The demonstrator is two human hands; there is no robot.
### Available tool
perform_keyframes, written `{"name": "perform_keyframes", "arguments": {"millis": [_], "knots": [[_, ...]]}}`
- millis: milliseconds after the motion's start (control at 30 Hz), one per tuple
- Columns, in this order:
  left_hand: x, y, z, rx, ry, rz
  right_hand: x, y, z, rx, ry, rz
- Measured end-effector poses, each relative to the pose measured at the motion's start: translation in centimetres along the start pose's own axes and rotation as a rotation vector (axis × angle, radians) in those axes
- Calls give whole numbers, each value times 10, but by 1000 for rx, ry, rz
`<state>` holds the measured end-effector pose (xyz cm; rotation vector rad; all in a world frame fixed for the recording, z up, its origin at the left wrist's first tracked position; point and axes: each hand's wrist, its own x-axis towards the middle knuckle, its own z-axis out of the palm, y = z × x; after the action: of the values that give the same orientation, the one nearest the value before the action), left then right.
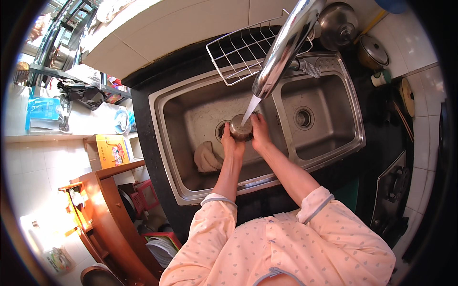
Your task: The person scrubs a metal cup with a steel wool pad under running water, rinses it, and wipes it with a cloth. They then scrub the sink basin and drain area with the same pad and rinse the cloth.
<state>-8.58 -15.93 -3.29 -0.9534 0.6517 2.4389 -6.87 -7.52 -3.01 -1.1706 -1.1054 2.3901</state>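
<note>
A small round metal vessel [239, 126] is held over the left basin of a stainless steel double sink [193, 118]. My left hand [233, 142] grips it from the left and below. On its right side, my right hand [260, 131] is closed against it. Something dark shows by the right fingertips, too small to identify. Water runs from the chrome faucet [277, 59] onto the vessel's upturned face. Behind the vessel, the drain [222, 131] is partly hidden. A crumpled beige cloth [206, 157] lies in the basin, left of my left forearm.
A wire rack [236, 53] stands behind the left basin, partly behind the faucet. The right basin has its own drain [303, 118]. A metal lid [338, 26] and a lidded pot [373, 53] stand at back right. A gas stove [390, 186] is at right.
</note>
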Motion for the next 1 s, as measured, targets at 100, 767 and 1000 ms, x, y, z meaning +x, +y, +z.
{"name": "perform_keyframes", "arguments": {"millis": [100, 767, 1000], "knots": [[-3, -3, -2, -122, -11, 43, -17, 0, 2, -68, -15, -122], [-17, 0, -10, 2, -197, 234, -16, -13, 2, -375, -162, -291], [-12, 6, 0, 151, -146, 405, -16, -14, 10, -812, -261, -757]]}}
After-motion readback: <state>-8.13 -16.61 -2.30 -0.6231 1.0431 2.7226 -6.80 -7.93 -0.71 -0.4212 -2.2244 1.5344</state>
